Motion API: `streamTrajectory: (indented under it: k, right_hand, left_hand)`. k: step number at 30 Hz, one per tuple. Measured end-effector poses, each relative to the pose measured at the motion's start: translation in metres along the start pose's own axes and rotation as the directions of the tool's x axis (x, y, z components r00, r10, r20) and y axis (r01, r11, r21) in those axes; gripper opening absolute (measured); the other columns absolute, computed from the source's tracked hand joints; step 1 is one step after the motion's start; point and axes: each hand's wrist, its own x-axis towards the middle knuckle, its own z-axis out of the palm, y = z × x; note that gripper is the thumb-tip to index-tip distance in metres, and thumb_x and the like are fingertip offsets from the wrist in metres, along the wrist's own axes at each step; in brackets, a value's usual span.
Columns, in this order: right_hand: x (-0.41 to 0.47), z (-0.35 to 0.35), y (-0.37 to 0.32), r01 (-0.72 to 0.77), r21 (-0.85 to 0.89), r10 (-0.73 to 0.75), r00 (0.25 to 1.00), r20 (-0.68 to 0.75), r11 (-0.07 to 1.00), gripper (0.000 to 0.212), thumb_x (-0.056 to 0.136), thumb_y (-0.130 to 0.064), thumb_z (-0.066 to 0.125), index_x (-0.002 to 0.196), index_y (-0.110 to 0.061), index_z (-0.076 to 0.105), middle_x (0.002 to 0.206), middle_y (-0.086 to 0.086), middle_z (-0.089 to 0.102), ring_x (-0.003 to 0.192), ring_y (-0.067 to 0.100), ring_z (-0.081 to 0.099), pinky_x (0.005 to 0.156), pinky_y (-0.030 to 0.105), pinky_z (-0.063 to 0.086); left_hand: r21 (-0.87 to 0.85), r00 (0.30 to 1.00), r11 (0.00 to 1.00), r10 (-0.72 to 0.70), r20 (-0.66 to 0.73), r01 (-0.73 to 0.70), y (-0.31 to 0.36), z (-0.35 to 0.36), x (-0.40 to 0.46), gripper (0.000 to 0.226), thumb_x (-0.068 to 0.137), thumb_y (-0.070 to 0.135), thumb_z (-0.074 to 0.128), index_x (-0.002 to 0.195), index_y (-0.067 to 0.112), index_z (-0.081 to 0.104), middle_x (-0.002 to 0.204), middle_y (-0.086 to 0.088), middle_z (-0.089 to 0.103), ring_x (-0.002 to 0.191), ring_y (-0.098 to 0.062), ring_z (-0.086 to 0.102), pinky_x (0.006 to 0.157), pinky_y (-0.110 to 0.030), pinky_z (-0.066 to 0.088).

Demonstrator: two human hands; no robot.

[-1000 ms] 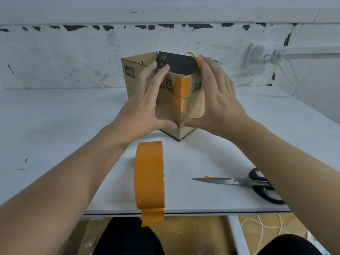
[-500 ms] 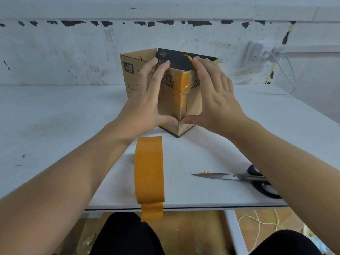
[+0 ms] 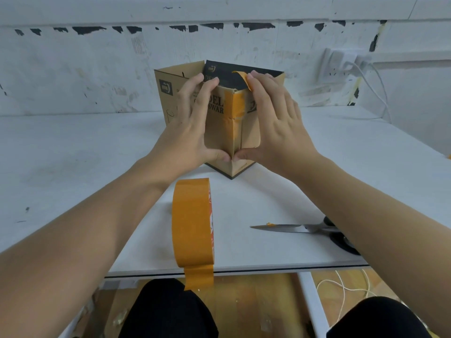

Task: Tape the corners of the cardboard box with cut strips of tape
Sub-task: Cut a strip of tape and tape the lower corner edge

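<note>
White table [image 3: 73, 152], hands unmoved on box [image 3: 219, 132]

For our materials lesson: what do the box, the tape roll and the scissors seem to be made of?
Box: matt brown cardboard, creased and printed.
Tape roll: orange, smooth, slightly glossy film, probably plastic.
Scissors: shiny grey blades, likely steel; black handles, seemingly plastic.

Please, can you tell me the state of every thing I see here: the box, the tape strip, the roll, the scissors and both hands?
cardboard box: upright, top open
tape strip: stuck down the near corner, top end loose
tape roll: standing on edge, free end hanging over the table edge
scissors: lying closed, tape bit on blade
left hand: pressed flat on box
right hand: pressed flat on box
</note>
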Motion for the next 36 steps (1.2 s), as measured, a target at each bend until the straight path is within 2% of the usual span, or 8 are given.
streamTrajectory:
  k: [4, 9, 17, 21, 24, 27, 32, 36]
  right_hand:
    - [0.0, 0.0, -0.001, 0.006, -0.023, -0.006, 1.0, -0.006, 1.0, 0.132, 0.047, -0.064, 0.082, 0.148, -0.004, 0.023, 0.153, 0.011, 0.03, 0.143, 0.031, 0.023, 0.112, 0.045, 0.03]
    - [-0.003, -0.002, 0.006, 0.04, -0.012, -0.04, 0.999, 0.017, 0.999, 0.131, 0.049, -0.06, 0.083, 0.15, -0.004, 0.019, 0.154, 0.01, 0.026, 0.145, 0.031, 0.02, 0.115, 0.04, 0.023]
    - [-0.001, 0.006, 0.004, 0.051, -0.056, -0.053, 0.998, -0.032, 0.997, 0.128, 0.051, -0.063, 0.079, 0.148, -0.001, 0.024, 0.153, 0.014, 0.031, 0.143, 0.034, 0.024, 0.115, 0.045, 0.027]
    - [0.001, 0.003, 0.01, 0.099, -0.051, -0.1, 0.995, -0.017, 0.994, 0.127, 0.052, -0.062, 0.08, 0.147, 0.002, 0.024, 0.152, 0.016, 0.031, 0.142, 0.036, 0.024, 0.118, 0.044, 0.023]
    - [0.002, 0.001, 0.014, 0.151, -0.062, -0.152, 0.988, -0.011, 0.987, 0.125, 0.054, -0.056, 0.083, 0.146, 0.005, 0.024, 0.15, 0.019, 0.032, 0.141, 0.039, 0.025, 0.118, 0.044, 0.02]
    - [0.002, 0.002, 0.011, 0.149, -0.069, -0.151, 0.988, -0.025, 0.986, 0.124, 0.055, -0.059, 0.079, 0.145, 0.007, 0.025, 0.149, 0.022, 0.033, 0.141, 0.041, 0.025, 0.119, 0.045, 0.019]
    - [0.001, -0.002, 0.01, 0.132, -0.017, -0.132, 0.991, 0.011, 0.991, 0.124, 0.056, -0.059, 0.079, 0.147, 0.004, 0.022, 0.151, 0.019, 0.029, 0.143, 0.038, 0.021, 0.119, 0.04, 0.014]
    - [0.002, -0.001, 0.004, 0.113, -0.008, -0.113, 0.994, 0.0, 0.994, 0.124, 0.056, -0.06, 0.08, 0.145, 0.006, 0.025, 0.15, 0.021, 0.032, 0.142, 0.04, 0.023, 0.118, 0.047, 0.02]
  left_hand:
    - [0.009, 1.0, 1.0, 0.001, -0.007, -0.001, 0.0, 0.0, 0.001, 0.129, 0.05, 0.048, 0.089, 0.148, 0.014, 0.012, 0.151, -0.02, 0.012, 0.138, -0.032, 0.024, 0.094, -0.045, 0.049]
    - [0.024, 1.0, 1.0, 0.011, 0.019, -0.012, -0.004, -0.003, 0.0, 0.131, 0.051, 0.051, 0.088, 0.15, 0.018, 0.008, 0.153, -0.018, 0.009, 0.136, -0.032, 0.029, 0.083, -0.045, 0.055]
    - [0.01, 1.0, 1.0, -0.019, 0.004, 0.019, 0.001, 0.0, 0.001, 0.13, 0.052, 0.047, 0.089, 0.15, 0.01, 0.011, 0.152, -0.021, 0.011, 0.139, -0.031, 0.023, 0.089, -0.046, 0.053]
    - [0.012, 1.0, 1.0, -0.014, 0.005, 0.014, 0.0, -0.002, 0.0, 0.13, 0.052, 0.047, 0.088, 0.15, 0.009, 0.011, 0.152, -0.022, 0.011, 0.141, -0.03, 0.019, 0.093, -0.046, 0.051]
    - [0.005, 1.0, 1.0, -0.014, 0.016, 0.013, -0.001, -0.003, 0.0, 0.131, 0.051, 0.049, 0.087, 0.15, 0.011, 0.009, 0.152, -0.021, 0.009, 0.142, -0.03, 0.018, 0.089, -0.047, 0.053]
    - [-0.013, 0.999, 1.0, -0.012, 0.037, 0.013, -0.001, -0.001, 0.002, 0.133, 0.052, 0.049, 0.087, 0.15, 0.011, 0.006, 0.153, -0.021, 0.006, 0.142, -0.032, 0.016, 0.09, -0.049, 0.052]
    - [-0.038, 0.998, 0.999, 0.004, 0.063, -0.002, -0.004, -0.001, 0.002, 0.134, 0.051, 0.061, 0.081, 0.15, 0.015, 0.003, 0.153, -0.019, 0.004, 0.136, -0.036, 0.027, 0.087, -0.041, 0.052]
    - [-0.022, 0.999, 1.0, 0.006, 0.05, -0.005, -0.003, 0.0, 0.001, 0.134, 0.051, 0.062, 0.08, 0.15, 0.013, 0.005, 0.153, -0.02, 0.006, 0.129, -0.04, 0.035, 0.085, -0.042, 0.053]
